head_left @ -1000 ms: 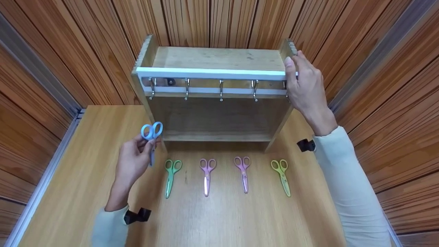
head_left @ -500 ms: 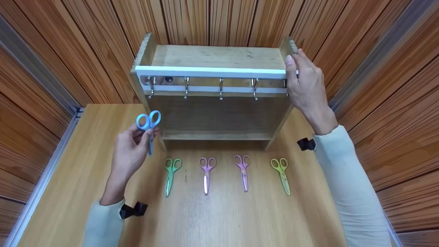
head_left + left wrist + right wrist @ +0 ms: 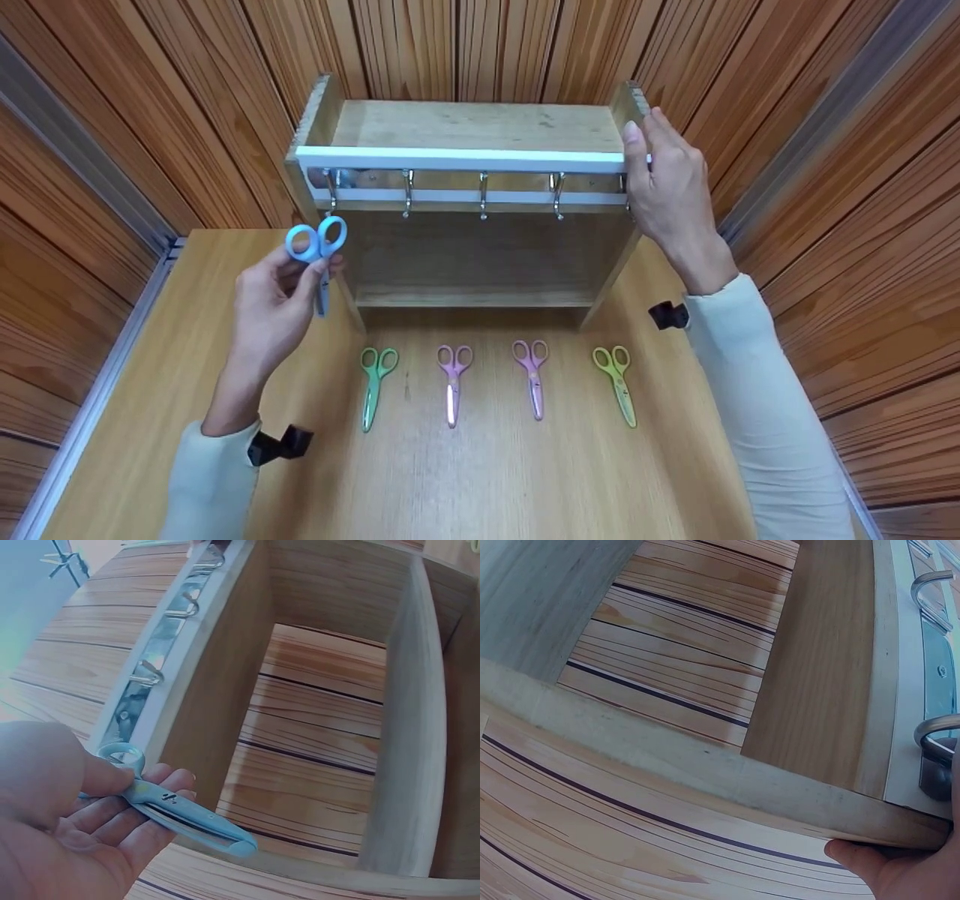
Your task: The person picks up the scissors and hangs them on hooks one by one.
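My left hand [image 3: 271,315] pinches a pair of blue scissors [image 3: 316,241] between thumb and fingers, handle loops up and blades down. In the head view the loops are right below the leftmost metal hook [image 3: 331,191] of a wooden shelf [image 3: 472,259]. The left wrist view shows the thumb pressing the scissors [image 3: 187,806] near the loops, over the fingers. At the shelf's right side my right hand [image 3: 671,199] grips the upper front corner, thumb over the hook rail [image 3: 465,160]. Its fingers go round the outer side, partly hidden.
On the table [image 3: 480,487] in front of the shelf lie green scissors [image 3: 372,390], two pairs of pink scissors [image 3: 452,382] and yellow-green scissors [image 3: 616,382], in a row. Several hooks line the rail. Wood-panelled walls [image 3: 495,45] stand behind and at both sides.
My left hand has risen and moved slightly left with the blue scissors, from beside the shelf's lower part to just below the leftmost hook. The right hand keeps its grip on the shelf.
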A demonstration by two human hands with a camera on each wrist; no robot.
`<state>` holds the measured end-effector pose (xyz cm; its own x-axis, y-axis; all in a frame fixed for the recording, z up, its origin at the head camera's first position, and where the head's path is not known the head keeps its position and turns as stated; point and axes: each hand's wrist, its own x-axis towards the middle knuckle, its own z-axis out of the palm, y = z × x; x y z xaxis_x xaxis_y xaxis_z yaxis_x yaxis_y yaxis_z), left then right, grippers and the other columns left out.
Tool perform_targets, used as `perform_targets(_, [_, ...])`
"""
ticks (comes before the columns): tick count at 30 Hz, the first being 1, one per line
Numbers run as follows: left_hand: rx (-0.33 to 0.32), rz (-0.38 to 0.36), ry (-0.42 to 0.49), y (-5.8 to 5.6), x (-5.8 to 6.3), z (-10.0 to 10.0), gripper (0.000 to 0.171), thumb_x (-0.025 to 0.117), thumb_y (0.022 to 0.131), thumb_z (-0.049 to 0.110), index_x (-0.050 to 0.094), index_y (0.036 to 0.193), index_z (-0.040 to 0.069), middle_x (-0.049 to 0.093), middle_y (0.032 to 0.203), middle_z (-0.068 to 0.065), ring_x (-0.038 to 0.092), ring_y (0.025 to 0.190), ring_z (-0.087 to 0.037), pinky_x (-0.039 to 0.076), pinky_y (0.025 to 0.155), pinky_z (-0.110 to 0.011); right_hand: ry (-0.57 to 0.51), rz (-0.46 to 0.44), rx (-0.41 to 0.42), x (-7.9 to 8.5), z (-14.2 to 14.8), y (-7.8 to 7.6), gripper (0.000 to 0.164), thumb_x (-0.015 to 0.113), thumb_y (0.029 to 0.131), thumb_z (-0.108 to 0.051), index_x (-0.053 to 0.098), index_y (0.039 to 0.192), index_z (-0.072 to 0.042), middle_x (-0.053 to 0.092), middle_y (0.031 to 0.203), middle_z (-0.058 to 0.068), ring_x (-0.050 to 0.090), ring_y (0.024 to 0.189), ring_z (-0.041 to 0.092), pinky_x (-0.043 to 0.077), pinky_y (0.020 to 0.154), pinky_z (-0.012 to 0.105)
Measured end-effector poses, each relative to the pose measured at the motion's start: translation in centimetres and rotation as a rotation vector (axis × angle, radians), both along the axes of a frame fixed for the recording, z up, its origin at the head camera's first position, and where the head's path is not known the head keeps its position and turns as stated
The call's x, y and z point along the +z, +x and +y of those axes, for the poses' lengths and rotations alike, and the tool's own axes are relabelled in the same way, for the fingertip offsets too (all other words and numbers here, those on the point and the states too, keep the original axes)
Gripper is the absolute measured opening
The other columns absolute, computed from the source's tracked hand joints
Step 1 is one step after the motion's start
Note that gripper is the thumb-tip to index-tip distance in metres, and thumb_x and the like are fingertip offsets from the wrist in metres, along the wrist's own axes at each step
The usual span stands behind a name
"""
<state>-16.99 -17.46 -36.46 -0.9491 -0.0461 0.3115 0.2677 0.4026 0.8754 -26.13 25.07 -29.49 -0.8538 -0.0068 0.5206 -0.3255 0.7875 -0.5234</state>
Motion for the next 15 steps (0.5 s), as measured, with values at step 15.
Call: perform_targets(15, [-0.026,0.024,0.075,-0.97,0.56,0.04,0.027,0.057,0.107,0.009,0.066,0.13,-0.003,0.078,0.118,-0.022,0.077,0.1,0.001,0.057,0.094,-0.013,-0.013,0.021,0.007,0.1,-0.02,-0.09,0.063,0.039,0.112,-0.041,0.046,0.154,0.006,0.04,0.165,0.023,0.041,0.152,0.039,0.037,0.121,0.057])
